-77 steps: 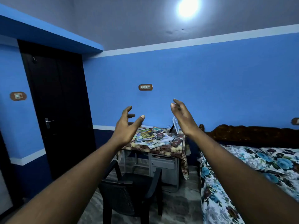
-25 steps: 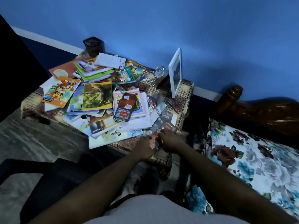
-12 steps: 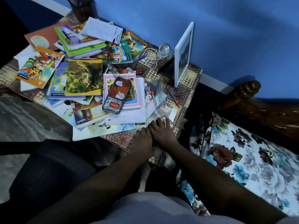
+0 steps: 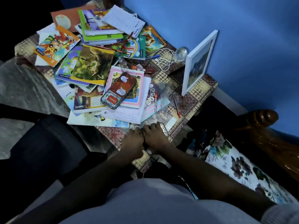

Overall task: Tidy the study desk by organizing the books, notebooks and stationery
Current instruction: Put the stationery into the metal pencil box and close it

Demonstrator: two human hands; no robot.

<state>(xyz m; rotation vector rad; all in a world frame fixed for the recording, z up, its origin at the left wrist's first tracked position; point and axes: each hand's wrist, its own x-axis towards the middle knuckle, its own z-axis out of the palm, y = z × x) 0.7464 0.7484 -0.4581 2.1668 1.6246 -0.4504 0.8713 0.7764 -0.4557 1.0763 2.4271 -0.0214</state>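
Note:
A checked cloth covers the study desk (image 4: 195,88), which carries a loose heap of notebooks and books (image 4: 92,65). A red Natraj geometry tin (image 4: 119,89) lies on a pink notebook. Red pencils (image 4: 119,46), a blue pen (image 4: 152,57), a compass (image 4: 155,101) and a small red tool (image 4: 177,107) are scattered among them. At the desk's near edge my right hand (image 4: 153,135) curls over a small metal tin (image 4: 164,129). My left hand (image 4: 133,141) sits knuckles-up against it; its fingertips are hidden.
A white photo frame (image 4: 197,62) leans on the blue wall, beside a white cable (image 4: 166,60) and a glass globe (image 4: 182,53). A black chair (image 4: 45,143) stands left of me. A floral bed (image 4: 242,167) with a wooden headboard (image 4: 267,126) is at the right.
I have walked from across the room up to the desk and lowered both hands to its near edge. Over the last half second the hands stay together on the small tin.

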